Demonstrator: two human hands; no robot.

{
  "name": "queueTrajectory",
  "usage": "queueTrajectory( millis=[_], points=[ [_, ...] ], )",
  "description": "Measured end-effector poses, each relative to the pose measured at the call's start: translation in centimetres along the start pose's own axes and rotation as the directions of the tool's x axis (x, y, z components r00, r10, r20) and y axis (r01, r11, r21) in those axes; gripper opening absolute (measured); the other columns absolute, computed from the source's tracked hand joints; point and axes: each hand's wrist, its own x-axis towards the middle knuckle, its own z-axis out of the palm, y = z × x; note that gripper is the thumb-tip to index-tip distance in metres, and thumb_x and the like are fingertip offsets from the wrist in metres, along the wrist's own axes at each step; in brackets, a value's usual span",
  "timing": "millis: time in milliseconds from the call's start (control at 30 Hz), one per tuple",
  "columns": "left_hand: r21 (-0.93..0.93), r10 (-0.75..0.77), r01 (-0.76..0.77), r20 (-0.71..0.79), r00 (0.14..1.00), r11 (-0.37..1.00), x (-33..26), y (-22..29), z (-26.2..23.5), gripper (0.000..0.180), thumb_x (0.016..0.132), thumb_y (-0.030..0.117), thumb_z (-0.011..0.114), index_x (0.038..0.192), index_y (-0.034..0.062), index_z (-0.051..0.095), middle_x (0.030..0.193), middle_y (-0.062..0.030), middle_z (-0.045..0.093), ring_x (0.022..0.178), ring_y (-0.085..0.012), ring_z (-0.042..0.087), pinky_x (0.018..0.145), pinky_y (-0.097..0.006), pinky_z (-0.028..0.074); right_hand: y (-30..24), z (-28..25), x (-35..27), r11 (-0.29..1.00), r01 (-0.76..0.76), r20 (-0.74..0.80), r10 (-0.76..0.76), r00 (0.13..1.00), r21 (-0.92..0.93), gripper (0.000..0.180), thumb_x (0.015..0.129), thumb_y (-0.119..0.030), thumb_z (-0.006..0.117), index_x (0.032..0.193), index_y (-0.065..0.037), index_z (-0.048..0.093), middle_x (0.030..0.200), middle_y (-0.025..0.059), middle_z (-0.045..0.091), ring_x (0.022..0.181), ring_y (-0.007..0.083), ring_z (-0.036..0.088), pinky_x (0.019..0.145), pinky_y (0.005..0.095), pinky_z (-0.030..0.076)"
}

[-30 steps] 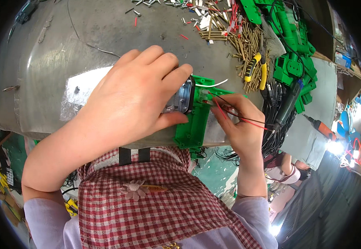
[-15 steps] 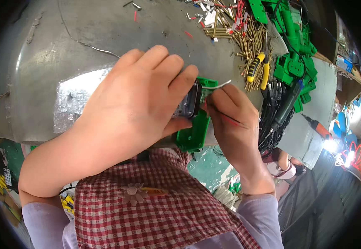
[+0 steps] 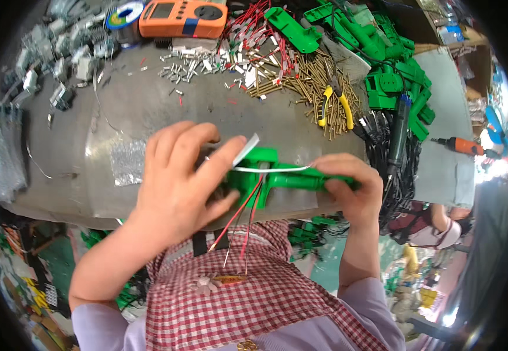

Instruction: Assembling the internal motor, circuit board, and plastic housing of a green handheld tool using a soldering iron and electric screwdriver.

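Note:
A green plastic housing (image 3: 292,178) lies across between my hands over the table's near edge, its wide end to the left and its narrow handle to the right. My left hand (image 3: 178,181) is closed round the wide end, with the index finger above and the thumb below. A small whitish flat strip (image 3: 246,150) sticks up beside that index finger. My right hand (image 3: 356,187) pinches the handle between thumb and fingers. A white wire (image 3: 274,170) runs along the housing to my right fingertips. Several red and black wires (image 3: 239,217) hang from the housing toward my apron.
Yellow-black pliers (image 3: 336,105) rest on brass-coloured screws (image 3: 292,82). Green housings (image 3: 397,76) and black cables (image 3: 377,137) lie on the right, with a dark screwdriver-like tool (image 3: 399,134). An orange multimeter (image 3: 182,19) and solder spool (image 3: 125,16) stand at the back; grey parts (image 3: 61,52) lie far left.
The view takes in more of the table's back. The dark-edged clear block in my left hand no longer shows. The housing now lies crosswise, its wires hanging down, and my right hand grips its handle.

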Motion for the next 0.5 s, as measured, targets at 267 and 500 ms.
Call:
queueTrajectory(
  millis=[267,500],
  points=[
    [-0.051,-0.043,0.064,0.337,0.941,0.997,2.1,2.8,-2.5,0.053,0.074,0.037,0.070,0.112,0.0019,0.057,0.099,-0.0134,0.059,0.090,-0.0299,0.056,0.083,-0.040,0.040,-0.3,2.4,-1.5,0.917,0.340,-0.069,-0.361,0.930,-0.209,0.024,0.073,0.000,0.072,0.095,-0.005,0.068,0.088,0.0108,0.067,0.074,0.0227,0.067,0.065,0.0296,0.056],
    [-0.061,-0.057,0.073,0.231,0.971,0.995,1.7,3.5,-2.3,0.035,0.076,0.028,0.069,0.100,0.0041,0.063,0.090,-0.0064,0.063,0.082,-0.0237,0.058,0.078,-0.034,0.034,0.1,3.5,-2.3,0.863,0.467,-0.100,-0.491,0.866,-0.193,0.027,0.071,-0.005,0.070,0.096,0.000,0.065,0.090,0.0113,0.062,0.068,0.0209,0.063,0.055,0.0287,0.051]
  ],
)
